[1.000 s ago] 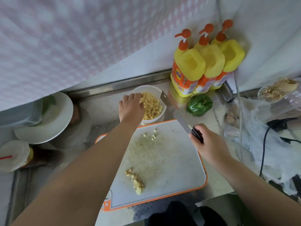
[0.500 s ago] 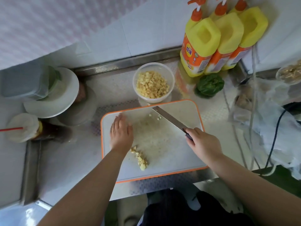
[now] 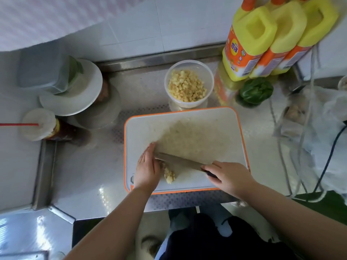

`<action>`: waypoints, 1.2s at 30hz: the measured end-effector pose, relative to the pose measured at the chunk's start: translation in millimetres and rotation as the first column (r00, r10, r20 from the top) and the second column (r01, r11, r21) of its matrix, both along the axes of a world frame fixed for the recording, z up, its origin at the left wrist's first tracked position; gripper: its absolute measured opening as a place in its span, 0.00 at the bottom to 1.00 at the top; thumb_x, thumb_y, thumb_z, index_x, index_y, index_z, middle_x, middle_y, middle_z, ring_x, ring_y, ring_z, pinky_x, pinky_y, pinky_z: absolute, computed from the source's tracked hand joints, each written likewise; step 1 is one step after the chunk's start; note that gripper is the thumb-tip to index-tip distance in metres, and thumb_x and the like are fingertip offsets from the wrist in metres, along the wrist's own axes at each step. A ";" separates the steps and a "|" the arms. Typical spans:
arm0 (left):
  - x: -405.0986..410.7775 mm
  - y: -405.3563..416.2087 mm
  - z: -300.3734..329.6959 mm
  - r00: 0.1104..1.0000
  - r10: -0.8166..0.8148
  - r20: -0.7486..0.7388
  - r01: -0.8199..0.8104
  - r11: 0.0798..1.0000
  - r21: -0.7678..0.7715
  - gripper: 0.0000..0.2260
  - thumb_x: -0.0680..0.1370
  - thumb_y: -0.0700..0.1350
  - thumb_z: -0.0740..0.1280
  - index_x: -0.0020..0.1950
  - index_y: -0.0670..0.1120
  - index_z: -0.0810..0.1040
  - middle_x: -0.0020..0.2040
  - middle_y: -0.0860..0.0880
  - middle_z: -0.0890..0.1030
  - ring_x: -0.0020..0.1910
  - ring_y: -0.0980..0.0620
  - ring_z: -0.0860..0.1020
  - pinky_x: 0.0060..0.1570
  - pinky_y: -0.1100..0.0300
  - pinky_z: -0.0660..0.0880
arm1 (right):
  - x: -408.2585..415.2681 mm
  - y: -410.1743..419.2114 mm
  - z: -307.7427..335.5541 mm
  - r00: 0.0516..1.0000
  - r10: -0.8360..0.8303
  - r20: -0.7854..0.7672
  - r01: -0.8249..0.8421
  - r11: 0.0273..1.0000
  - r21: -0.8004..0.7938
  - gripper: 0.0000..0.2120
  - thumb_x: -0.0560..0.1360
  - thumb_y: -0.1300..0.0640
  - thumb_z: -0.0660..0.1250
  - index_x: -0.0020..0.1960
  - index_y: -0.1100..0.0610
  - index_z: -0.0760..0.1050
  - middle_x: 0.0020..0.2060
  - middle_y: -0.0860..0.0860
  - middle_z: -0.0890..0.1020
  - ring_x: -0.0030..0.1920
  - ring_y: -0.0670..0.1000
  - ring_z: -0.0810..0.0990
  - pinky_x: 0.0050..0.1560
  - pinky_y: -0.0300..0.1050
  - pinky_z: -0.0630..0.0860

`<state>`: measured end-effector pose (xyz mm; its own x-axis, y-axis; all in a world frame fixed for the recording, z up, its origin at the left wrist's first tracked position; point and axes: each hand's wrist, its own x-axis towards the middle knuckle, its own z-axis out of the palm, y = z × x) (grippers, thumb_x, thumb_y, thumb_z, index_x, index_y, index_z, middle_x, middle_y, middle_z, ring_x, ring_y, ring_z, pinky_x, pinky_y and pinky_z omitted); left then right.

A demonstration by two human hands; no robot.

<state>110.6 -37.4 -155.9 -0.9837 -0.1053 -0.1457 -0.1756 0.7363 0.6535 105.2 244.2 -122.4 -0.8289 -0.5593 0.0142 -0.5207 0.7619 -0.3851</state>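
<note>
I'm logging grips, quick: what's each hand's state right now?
Left hand: open, fingers straight, resting on the cutting board beside the diced pieces.
Right hand: closed round the handle of the knife.

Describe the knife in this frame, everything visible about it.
The knife has a long, plain metal-looking blade and a dark handle, mostly hidden in the gripping right hand. It lies low across the white cutting board, tip toward the left hand, whose straight fingers meet the blade. A small pile of diced pieces sits beside it.
</note>
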 end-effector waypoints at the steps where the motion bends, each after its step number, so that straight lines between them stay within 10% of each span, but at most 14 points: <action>1: -0.4 -2.7 3.1 1.000 0.010 -0.017 -0.010 1.000 0.015 0.29 0.76 0.51 0.48 0.74 0.43 0.69 0.71 0.45 0.73 0.70 0.45 0.70 0.69 0.54 0.66 | -0.3 3.7 2.7 1.000 -0.017 0.009 0.017 1.000 -0.016 0.12 0.75 0.50 0.59 0.50 0.50 0.80 0.33 0.44 0.78 0.27 0.48 0.77 0.22 0.39 0.69; 7: -31.3 -4.6 -6.8 0.998 -0.019 -0.052 0.014 0.995 -0.103 0.28 0.80 0.51 0.48 0.75 0.38 0.66 0.75 0.41 0.68 0.76 0.43 0.62 0.76 0.48 0.58 | -27.8 8.1 15.3 0.918 -0.390 -0.077 0.392 0.920 0.014 0.06 0.74 0.51 0.68 0.43 0.53 0.78 0.30 0.48 0.79 0.25 0.54 0.77 0.25 0.39 0.65; 10: -24.4 7.4 -17.6 0.998 -0.067 -0.016 0.064 0.984 -0.168 0.29 0.81 0.55 0.45 0.77 0.40 0.64 0.79 0.43 0.61 0.79 0.46 0.56 0.78 0.52 0.49 | -39.1 9.1 8.0 0.917 -0.339 -0.212 0.368 0.922 0.117 0.13 0.77 0.49 0.58 0.47 0.55 0.79 0.32 0.49 0.78 0.25 0.55 0.75 0.22 0.40 0.63; 17: 19.0 46.0 -14.1 0.953 -0.272 -0.133 0.274 0.962 0.000 0.22 0.83 0.47 0.51 0.74 0.41 0.69 0.76 0.46 0.67 0.77 0.51 0.61 0.76 0.56 0.57 | -33.2 -15.6 7.6 0.940 -0.312 -0.140 0.333 0.930 0.159 0.07 0.68 0.56 0.74 0.45 0.57 0.80 0.31 0.51 0.78 0.25 0.55 0.76 0.23 0.38 0.61; 26: 33.2 47.0 -0.9 0.875 0.459 -0.153 -0.380 0.847 0.372 0.13 0.82 0.45 0.52 0.63 0.48 0.71 0.60 0.47 0.75 0.60 0.54 0.74 0.60 0.64 0.69 | 0.3 -20.1 17.0 0.949 -0.256 0.185 0.250 0.966 0.060 0.08 0.73 0.50 0.61 0.37 0.52 0.71 0.27 0.47 0.72 0.25 0.51 0.72 0.25 0.42 0.63; 31: 20.7 63.2 -6.1 0.824 0.562 -0.074 -0.467 0.748 0.472 0.19 0.81 0.49 0.52 0.68 0.45 0.69 0.64 0.49 0.73 0.65 0.56 0.71 0.65 0.66 0.66 | -27.3 -15.0 14.2 0.707 -0.506 0.493 0.497 0.852 0.163 0.07 0.76 0.55 0.59 0.40 0.57 0.66 0.29 0.53 0.72 0.33 0.57 0.71 0.32 0.46 0.63; 36: 15.2 80.8 -10.0 0.804 0.585 -0.106 -0.465 0.731 0.500 0.22 0.80 0.49 0.51 0.70 0.41 0.68 0.68 0.45 0.70 0.70 0.49 0.68 0.70 0.52 0.66 | -34.1 -19.1 9.6 0.634 -0.406 0.659 0.333 0.912 0.241 0.07 0.77 0.54 0.58 0.41 0.50 0.70 0.36 0.51 0.80 0.39 0.53 0.79 0.40 0.46 0.71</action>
<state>125.8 43.4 -165.9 -0.7959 -0.6010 -0.0735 -0.2422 0.2048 0.9484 71.1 225.2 -112.8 -0.7215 -0.1725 -0.6706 0.1929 0.8801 -0.4339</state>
